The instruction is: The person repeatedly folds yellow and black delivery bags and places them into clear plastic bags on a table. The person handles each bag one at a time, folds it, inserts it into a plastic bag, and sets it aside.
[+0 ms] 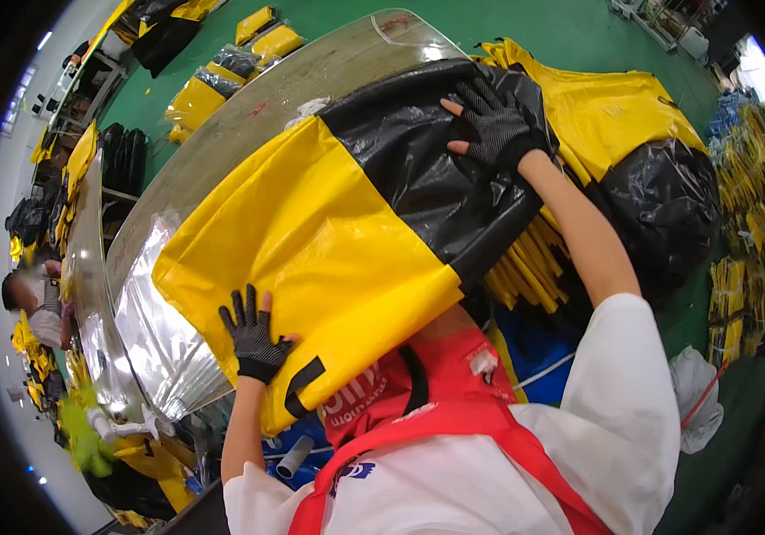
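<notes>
A large, glossy bag-like piece, yellow [302,223] at one end and black [400,143] at the other, lies spread over the table in front of me. My left hand [259,337], in a dark dotted glove, rests on the yellow part by its near left edge with the fingers spread. Beside it, a short black strap [304,385] forms a loop at the near edge. My right hand [496,127], gloved alike with bare thumb and finger tips, lies flat on the black part, fingers apart. Neither hand grips anything. The underside of the piece is hidden.
The table [329,67] has a clear shiny cover. More yellow-and-black pieces [623,116] are heaped at the right. Folded yellow packs [195,102] sit beyond the table on the green floor. Bundled stacks [757,205] stand far right. Another person [43,308] is at the far left.
</notes>
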Available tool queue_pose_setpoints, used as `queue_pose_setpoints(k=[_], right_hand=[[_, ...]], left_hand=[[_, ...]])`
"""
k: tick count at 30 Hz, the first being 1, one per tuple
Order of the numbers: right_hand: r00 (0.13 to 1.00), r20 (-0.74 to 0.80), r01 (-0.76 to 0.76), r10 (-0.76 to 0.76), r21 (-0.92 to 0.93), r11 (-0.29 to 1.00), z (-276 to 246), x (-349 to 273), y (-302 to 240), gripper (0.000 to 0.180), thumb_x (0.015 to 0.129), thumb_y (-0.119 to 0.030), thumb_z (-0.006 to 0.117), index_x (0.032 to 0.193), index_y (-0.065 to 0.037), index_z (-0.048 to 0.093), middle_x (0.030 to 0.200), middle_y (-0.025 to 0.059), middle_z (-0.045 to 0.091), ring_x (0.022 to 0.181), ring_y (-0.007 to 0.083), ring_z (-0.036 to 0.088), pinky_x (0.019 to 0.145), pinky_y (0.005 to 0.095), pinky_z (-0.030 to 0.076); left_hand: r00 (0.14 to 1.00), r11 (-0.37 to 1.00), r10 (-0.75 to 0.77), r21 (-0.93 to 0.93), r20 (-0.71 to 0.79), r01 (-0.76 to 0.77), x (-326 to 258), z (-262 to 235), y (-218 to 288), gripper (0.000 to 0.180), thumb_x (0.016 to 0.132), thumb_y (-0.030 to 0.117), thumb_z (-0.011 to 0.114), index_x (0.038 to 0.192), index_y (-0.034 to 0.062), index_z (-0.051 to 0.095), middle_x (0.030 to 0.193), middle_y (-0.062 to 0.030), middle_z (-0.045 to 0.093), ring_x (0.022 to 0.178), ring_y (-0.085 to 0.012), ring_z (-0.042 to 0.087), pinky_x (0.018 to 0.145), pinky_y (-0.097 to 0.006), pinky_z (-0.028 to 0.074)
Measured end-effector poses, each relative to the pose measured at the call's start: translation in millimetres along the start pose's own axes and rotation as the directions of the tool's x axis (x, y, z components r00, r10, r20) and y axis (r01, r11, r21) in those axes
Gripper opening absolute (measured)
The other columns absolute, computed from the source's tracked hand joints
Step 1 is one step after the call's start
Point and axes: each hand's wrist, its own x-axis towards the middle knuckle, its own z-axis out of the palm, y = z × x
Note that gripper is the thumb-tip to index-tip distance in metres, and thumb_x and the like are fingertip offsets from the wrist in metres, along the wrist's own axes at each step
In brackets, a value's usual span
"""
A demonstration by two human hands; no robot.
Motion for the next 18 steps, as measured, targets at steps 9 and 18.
queue_pose_setpoints(k=[9,18], right_hand=[[0.929,-0.084,0.371,-0.362,0.233,0.899,-43.1,-128.9,-60.0,0.076,0.061,-0.046,0.073,0.122,-0.009,0.048,0.120,0.0199,0.050,0.116,0.0378,0.044,0.101,0.0551,0.026],[0.959,0.248,0.047,-0.134,0.326,0.944,-133.6,-157.2,-125.8,0.032,0.083,-0.025,0.056,0.105,-0.002,0.062,0.104,0.0167,0.062,0.109,0.0332,0.052,0.102,0.0449,0.031]], left_hand=[[0.989,0.980,0.010,-0.197,0.149,0.020,11.6,-36.3,-38.0,0.049,0.071,0.044,0.067,0.101,0.0053,0.062,0.115,-0.0189,0.056,0.103,-0.0338,0.055,0.085,-0.043,0.046],[0.596,0.584,0.711,-0.158,-0.374,-0.796,190.5,-10.9,147.8,0.075,0.073,0.061,0.055,0.130,0.0147,0.045,0.138,-0.0173,0.036,0.130,-0.0462,0.024,0.104,-0.062,0.012]])
